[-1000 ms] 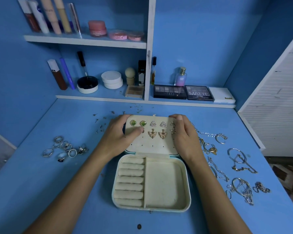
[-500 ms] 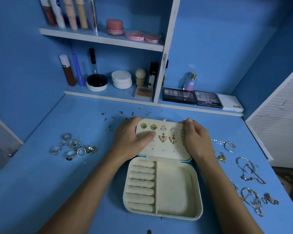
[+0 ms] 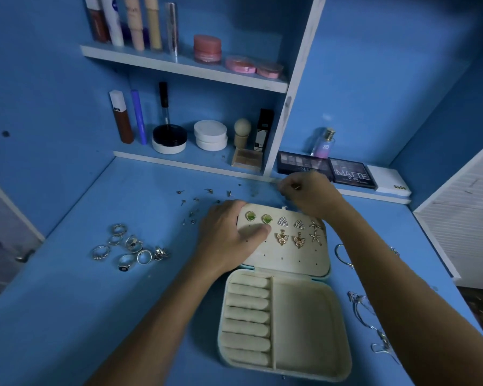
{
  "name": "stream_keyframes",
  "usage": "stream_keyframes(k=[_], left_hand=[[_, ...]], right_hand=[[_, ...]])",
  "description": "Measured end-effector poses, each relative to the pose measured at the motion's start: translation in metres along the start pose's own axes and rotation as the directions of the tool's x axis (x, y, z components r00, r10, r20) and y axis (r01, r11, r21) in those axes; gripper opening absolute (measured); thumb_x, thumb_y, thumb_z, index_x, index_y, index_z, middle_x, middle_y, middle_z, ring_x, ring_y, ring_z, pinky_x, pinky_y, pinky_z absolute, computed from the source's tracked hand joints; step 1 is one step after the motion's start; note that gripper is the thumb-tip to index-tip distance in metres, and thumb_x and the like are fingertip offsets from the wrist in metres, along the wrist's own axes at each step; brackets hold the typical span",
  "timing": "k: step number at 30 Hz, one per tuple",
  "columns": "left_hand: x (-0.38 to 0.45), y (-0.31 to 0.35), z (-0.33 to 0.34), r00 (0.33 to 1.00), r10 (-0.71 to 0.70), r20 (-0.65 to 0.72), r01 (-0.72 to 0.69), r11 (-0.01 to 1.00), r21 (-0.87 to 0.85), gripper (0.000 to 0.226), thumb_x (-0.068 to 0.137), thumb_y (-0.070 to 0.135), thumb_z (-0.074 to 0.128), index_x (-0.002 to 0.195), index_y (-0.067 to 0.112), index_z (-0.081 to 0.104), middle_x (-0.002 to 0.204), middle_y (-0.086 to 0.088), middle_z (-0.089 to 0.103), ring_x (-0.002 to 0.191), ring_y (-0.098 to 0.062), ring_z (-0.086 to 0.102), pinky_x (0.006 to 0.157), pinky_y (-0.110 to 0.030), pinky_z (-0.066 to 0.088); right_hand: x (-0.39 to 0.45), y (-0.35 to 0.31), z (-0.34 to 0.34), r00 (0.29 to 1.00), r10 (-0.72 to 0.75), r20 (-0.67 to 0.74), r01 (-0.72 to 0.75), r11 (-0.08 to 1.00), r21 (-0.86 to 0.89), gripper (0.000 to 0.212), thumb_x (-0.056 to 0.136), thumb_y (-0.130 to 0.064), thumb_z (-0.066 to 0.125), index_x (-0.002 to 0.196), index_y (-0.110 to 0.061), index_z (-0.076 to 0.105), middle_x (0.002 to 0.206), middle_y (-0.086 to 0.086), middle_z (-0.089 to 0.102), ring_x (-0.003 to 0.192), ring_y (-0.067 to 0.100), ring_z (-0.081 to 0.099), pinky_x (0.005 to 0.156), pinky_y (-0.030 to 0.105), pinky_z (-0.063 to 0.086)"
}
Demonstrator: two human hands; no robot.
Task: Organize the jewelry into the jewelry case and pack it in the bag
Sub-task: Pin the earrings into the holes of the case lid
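A cream jewelry case (image 3: 304,324) lies open on the blue desk, with ring rolls on the left and a bare compartment on the right. Its lid panel (image 3: 290,260) carries green earrings (image 3: 258,217), triangular earrings (image 3: 290,222), butterfly earrings (image 3: 290,239) and starfish earrings (image 3: 315,232). My left hand (image 3: 229,235) grips the lid's left edge, thumb pressed on the panel. My right hand (image 3: 310,193) hovers just past the lid's far edge, its curled fingers pinching a small metal piece (image 3: 296,187).
Several rings (image 3: 129,246) lie in a pile to the left. Small earring backs (image 3: 195,201) are scattered behind the case. Chains (image 3: 365,307) lie on the right, partly under my forearm. Eyeshadow palettes (image 3: 326,168) and cosmetics fill the back shelves. A white slatted door (image 3: 463,218) stands at the right.
My right hand has left the lid's right edge and moved up past its far edge, now pinching something small. My left hand stays on the lid.
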State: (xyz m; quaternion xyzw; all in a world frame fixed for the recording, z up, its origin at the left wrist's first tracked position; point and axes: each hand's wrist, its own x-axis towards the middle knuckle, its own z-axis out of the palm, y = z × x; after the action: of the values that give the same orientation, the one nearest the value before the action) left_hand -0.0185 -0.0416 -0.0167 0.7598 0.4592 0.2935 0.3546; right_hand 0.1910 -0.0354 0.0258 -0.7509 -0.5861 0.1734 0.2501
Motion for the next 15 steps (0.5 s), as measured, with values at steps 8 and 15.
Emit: stream_keyframes(k=[8,15], left_hand=[[0.001,-0.001,0.002,1.000,-0.005,-0.007,0.005,1.000,-0.019,0.051,0.071,0.059,0.058,0.111,0.027,0.059,0.106,0.016,0.056,0.110,-0.011,0.046,0.100,-0.042,0.040],[0.003,-0.002,0.002,1.000,-0.008,-0.002,0.008,1.000,-0.009,0.049,0.071,0.060,0.058,0.108,0.029,0.058,0.104,0.017,0.056,0.108,-0.011,0.047,0.098,-0.043,0.041]], right_hand=[[0.047,-0.010,0.018,0.978,-0.147,0.147,0.188,0.927,-0.326,0.014,0.092,-0.026,0.065,0.098,-0.029,0.076,0.103,-0.006,0.074,0.094,0.015,0.066,0.086,0.037,0.057],[0.051,-0.018,0.027,0.989,-0.108,0.105,0.144,0.877,-0.457,0.019,0.093,-0.032,0.055,0.102,-0.036,0.071,0.108,-0.005,0.070,0.099,0.023,0.064,0.077,0.033,0.055]])
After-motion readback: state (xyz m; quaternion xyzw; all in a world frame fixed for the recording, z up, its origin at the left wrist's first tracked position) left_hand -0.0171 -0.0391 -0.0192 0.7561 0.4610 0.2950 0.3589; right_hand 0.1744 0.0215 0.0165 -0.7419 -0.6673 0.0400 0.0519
